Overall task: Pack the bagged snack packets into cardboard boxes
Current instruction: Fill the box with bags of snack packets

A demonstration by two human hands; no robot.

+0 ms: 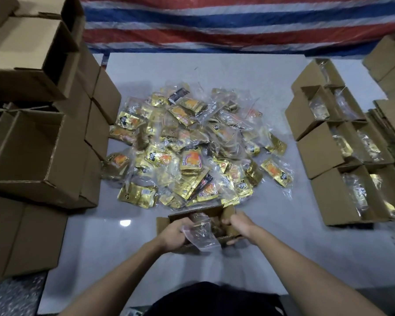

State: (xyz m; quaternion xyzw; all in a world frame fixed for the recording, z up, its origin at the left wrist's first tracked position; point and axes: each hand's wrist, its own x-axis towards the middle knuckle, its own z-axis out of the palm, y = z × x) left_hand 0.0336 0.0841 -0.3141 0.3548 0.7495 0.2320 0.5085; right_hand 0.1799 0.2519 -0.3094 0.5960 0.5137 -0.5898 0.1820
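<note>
Heaped mid-worktop (214, 69): gold snack packets in clear bags (192, 147). Just before the heap, small open cardboard box (229, 212). Left hand (172, 236), fingers curled round a clear bag of packets (202, 234) at the box mouth; right hand (236, 225), fingers clamped on the box's right end.

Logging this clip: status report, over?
Left hand grips bag partly in small box. Right hand holds box's right side. Packet pile just behind, not blocking.

Packet lettering (191, 161) illegibly small, blurred
</note>
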